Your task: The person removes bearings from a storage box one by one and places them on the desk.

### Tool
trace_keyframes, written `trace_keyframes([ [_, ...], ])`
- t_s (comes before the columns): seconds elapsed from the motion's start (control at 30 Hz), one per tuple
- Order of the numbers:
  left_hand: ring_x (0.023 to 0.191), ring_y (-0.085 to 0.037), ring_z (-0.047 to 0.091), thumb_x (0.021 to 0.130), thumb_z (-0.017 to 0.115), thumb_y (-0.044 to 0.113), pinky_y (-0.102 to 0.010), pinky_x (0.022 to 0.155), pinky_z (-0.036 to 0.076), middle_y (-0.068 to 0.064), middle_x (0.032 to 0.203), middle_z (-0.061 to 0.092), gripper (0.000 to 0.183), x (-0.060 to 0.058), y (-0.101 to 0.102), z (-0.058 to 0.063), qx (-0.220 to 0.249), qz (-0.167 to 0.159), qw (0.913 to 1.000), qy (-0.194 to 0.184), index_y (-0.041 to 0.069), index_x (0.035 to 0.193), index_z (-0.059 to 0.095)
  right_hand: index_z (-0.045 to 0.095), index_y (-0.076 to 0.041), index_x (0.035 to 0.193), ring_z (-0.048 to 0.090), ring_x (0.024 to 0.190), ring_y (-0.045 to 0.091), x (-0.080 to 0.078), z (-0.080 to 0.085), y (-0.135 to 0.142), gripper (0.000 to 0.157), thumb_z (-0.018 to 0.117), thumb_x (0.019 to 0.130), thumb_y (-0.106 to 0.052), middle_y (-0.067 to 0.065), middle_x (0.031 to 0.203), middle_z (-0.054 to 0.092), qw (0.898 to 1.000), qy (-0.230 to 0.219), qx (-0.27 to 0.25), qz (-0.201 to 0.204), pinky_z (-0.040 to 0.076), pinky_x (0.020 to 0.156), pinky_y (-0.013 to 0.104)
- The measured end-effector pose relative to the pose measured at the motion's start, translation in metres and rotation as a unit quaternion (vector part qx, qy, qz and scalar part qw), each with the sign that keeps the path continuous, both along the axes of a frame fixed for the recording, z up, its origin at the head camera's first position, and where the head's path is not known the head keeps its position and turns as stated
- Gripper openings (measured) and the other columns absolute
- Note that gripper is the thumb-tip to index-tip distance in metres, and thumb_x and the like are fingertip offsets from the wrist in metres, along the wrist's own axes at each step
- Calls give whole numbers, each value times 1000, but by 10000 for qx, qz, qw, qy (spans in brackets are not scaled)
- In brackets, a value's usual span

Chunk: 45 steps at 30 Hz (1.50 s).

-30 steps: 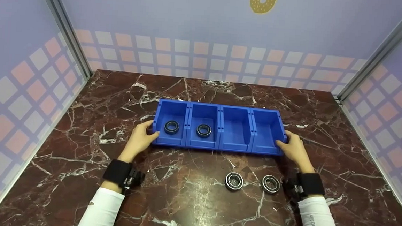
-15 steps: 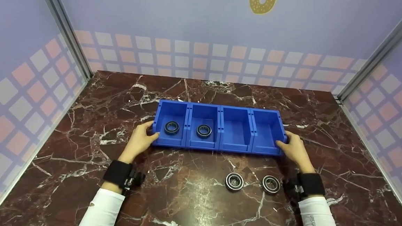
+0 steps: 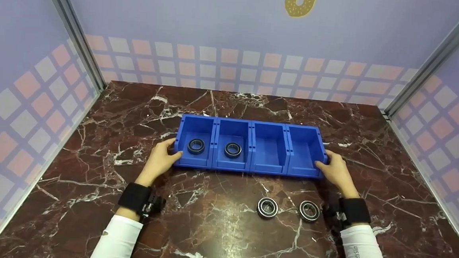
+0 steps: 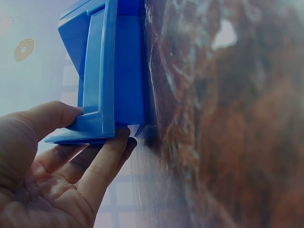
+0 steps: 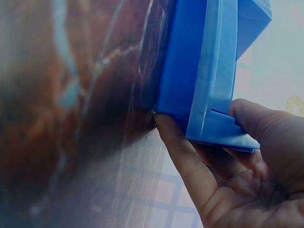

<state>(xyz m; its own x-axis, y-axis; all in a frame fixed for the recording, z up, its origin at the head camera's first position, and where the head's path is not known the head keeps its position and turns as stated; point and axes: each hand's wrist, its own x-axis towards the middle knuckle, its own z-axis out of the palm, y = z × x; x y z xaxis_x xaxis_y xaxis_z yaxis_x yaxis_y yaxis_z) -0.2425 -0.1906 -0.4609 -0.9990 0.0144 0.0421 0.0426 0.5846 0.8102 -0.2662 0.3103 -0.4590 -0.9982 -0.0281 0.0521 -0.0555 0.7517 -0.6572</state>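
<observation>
A row of joined blue storage bins (image 3: pixel 269 169) sits on the marbled table. My left hand (image 3: pixel 160 157) grips its left end, thumb over the front corner and fingers along the outer side wall. At the opposite end my right hand (image 3: pixel 335 170) grips the side wall in the same manner. One black-and-silver ball bearing (image 3: pixel 195 146) lies in the leftmost bin, and another bearing (image 3: pixel 233 149) lies in the bin beside it. The two right bins hold nothing. In the left wrist view, the left thumb (image 4: pixel 57 116) presses on the front lip of the bin (image 4: pixel 97 71).
Two more ball bearings lie on the table in front of the bins: one bearing (image 3: pixel 267 207) right of centre, the other bearing (image 3: pixel 309 211) near the right wrist camera. Tiled-pattern panels (image 3: pixel 249 66) border the back and both sides of the marbled table (image 3: pixel 207 239).
</observation>
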Motion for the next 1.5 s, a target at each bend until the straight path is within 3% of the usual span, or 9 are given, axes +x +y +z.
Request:
trace_keyframes([
  [0.57, 135, -46, 56, 98, 67, 16, -55, 116, 44, -33, 147, 54, 66, 1, 1, 4, -130, -26, 9998, -122, -10, 152, 40, 57, 12, 136, 67, 110, 41, 1, 0, 1, 46, 62, 94, -5, 35, 124, 67, 10000, 53, -52, 36, 54, 97, 51],
  [0.87, 141, -46, 50, 95, 72, 20, -56, 120, 40, -31, 153, 48, 75, 7, -5, 10, -179, -122, 9998, 0, -6, 155, 36, 55, 13, 137, 66, 113, 43, 1, 0, 2, 48, 61, 93, -5, 37, 126, 65, 9999, 29, -105, 47, 52, 102, 56],
  [1.23, 129, -49, 60, 90, 77, 13, -54, 111, 49, -30, 148, 54, 73, 10, -3, 29, -381, -71, 9984, 414, -4, 152, 43, 55, 12, 138, 65, 113, 42, 0, 0, 1, 49, 61, 93, -6, 36, 127, 65, 9999, -4, -156, 28, 52, 101, 55],
  [1.5, 131, -46, 58, 87, 80, 16, -58, 112, 46, -28, 144, 59, 74, 13, 1, 45, -977, -36, 9925, 729, -2, 151, 47, 54, 12, 139, 66, 112, 39, 0, 0, 1, 48, 61, 94, -6, 36, 127, 66, 9998, -69, -175, 18, 53, 98, 49],
])
